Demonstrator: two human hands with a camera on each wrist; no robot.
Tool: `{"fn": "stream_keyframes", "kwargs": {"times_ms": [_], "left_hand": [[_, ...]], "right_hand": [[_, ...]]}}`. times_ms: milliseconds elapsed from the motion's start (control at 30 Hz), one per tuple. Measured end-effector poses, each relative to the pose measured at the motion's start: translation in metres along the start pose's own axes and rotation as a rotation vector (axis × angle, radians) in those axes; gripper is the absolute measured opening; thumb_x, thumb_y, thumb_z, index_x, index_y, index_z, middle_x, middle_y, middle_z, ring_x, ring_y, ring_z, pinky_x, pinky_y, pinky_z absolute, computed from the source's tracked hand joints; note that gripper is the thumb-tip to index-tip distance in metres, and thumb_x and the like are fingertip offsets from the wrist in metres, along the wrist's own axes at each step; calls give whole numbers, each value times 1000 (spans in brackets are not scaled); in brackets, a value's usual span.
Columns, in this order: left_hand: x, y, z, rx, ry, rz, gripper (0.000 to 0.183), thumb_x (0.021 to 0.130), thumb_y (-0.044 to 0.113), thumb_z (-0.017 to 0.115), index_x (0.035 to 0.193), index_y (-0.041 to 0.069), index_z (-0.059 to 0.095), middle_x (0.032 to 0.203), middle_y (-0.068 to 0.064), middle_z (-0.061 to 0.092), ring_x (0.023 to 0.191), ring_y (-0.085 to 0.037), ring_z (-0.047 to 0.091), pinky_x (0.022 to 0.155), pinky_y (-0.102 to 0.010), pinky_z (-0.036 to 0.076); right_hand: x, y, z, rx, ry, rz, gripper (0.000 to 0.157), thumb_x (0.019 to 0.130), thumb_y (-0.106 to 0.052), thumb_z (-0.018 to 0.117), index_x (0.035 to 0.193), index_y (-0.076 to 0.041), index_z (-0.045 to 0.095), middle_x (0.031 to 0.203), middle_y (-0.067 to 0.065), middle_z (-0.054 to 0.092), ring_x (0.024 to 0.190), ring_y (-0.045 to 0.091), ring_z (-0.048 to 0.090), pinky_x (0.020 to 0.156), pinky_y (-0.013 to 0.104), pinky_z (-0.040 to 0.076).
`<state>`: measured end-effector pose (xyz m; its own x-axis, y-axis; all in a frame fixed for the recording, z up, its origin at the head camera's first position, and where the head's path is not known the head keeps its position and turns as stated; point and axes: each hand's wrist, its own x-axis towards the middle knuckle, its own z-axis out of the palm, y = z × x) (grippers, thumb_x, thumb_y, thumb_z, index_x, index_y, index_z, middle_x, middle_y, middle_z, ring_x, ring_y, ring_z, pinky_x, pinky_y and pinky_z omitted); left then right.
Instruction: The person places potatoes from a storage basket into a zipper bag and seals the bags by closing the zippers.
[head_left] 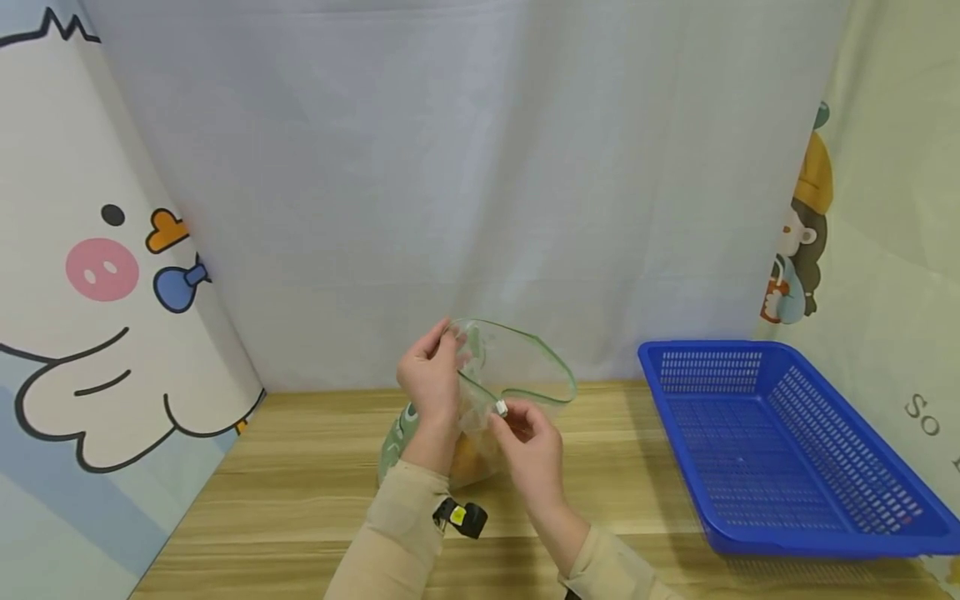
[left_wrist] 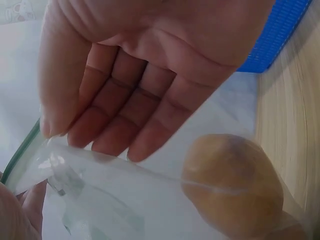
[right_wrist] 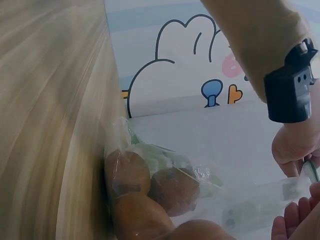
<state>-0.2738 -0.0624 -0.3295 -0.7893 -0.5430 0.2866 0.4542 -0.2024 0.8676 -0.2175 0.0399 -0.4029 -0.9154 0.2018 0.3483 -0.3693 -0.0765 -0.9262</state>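
A clear plastic zip bag (head_left: 480,446) with a green-edged mouth stands on the table, its mouth partly spread. My left hand (head_left: 433,375) pinches the left end of the mouth between thumb and fingers. At the front edge, my right hand (head_left: 534,446) pinches the zip's small white slider (head_left: 501,407). Several round, orange-brown items (right_wrist: 140,215) lie in the bottom of the bag in the right wrist view. One such round item (left_wrist: 232,185) shows through the plastic in the left wrist view, below the left hand's curled fingers.
To the right on the wooden table (head_left: 315,467) sits a blue plastic basket (head_left: 678,442) with slotted sides. A pale curtain (head_left: 420,192) hangs behind the table, and cartoon-printed cloths flank it. A small black device (head_left: 468,518) is strapped to the left wrist.
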Motion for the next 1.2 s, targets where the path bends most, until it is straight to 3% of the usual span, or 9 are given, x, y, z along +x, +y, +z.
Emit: {"fn": "stream_keyframes", "kwargs": {"times_ms": [333, 500, 700, 833, 967, 1200], "left_hand": [[0, 5, -3, 48, 22, 6, 21, 91, 4, 67, 110, 1, 75, 99, -16, 74, 76, -19, 73, 57, -16, 55], [-2, 9, -7, 158, 5, 80, 25, 90, 11, 70, 112, 2, 75, 101, -12, 74, 84, -14, 70, 69, -17, 56], [-1, 14, -13, 211, -32, 189, 28, 92, 17, 70, 116, 2, 73, 111, -9, 73, 96, -21, 70, 82, -22, 57], [-2, 18, -15, 216, -42, 297, 28, 92, 14, 69, 116, 0, 73, 111, -10, 72, 97, -22, 70, 82, -23, 57], [-3, 26, -14, 238, -69, 421, 26, 92, 11, 69, 116, 1, 73, 112, -7, 72, 104, -19, 68, 92, -27, 54], [-4, 42, -6, 319, -190, 791, 26, 88, 5, 70, 114, 0, 70, 112, -9, 70, 109, -25, 63, 97, -39, 49]], "right_hand": [[18, -16, -8, -19, 67, -56, 14, 89, -3, 73, 99, 7, 70, 96, 14, 71, 81, 6, 66, 75, 17, 56], [36, -22, -14, -72, 65, -137, 14, 91, -5, 72, 98, 7, 71, 97, 15, 72, 81, 4, 66, 75, 16, 55], [60, -39, -21, -123, 21, -248, 15, 92, -8, 70, 98, 6, 70, 94, 16, 72, 79, 8, 64, 69, 15, 53], [76, -53, -24, -158, 11, -300, 15, 93, -8, 70, 97, 7, 69, 93, 17, 72, 79, 8, 65, 69, 15, 54], [90, -65, -26, -199, 7, -321, 14, 93, -7, 69, 97, 7, 69, 92, 18, 72, 78, 5, 63, 69, 15, 53], [100, -82, -32, -208, -43, -433, 10, 94, -1, 66, 97, 8, 69, 90, 19, 72, 76, 1, 63, 68, 16, 54]]}}
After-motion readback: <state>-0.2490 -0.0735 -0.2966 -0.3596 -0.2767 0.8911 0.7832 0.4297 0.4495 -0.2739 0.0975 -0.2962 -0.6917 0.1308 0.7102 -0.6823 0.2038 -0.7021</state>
